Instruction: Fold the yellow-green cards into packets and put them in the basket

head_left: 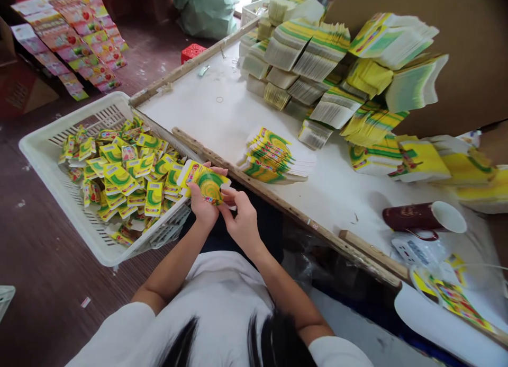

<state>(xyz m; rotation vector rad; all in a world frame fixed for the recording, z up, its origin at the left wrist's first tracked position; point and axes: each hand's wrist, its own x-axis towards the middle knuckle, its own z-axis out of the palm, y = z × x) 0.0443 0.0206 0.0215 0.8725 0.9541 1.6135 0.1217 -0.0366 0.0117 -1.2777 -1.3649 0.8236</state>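
Note:
My left hand (204,205) is closed around a small yellow and green crayon box (206,180), thumb on its printed face and fingers behind it. At the box's right end, the fingers of my right hand (242,216) pinch its edge, close to a white flap. Just left of my hands, a white plastic basket (115,258) holds a heap of similar yellow boxes (119,176). A fanned stack of flat yellow-green cartons (270,155) lies on the table ahead of my right hand.
Large bundles of flat cartons (293,44) are piled at the back of the white table (190,102). A dark red mug (420,218) lies on its side at the right. Wooden strips (254,181) edge the table. Pink printed cartons (67,38) stand on the floor.

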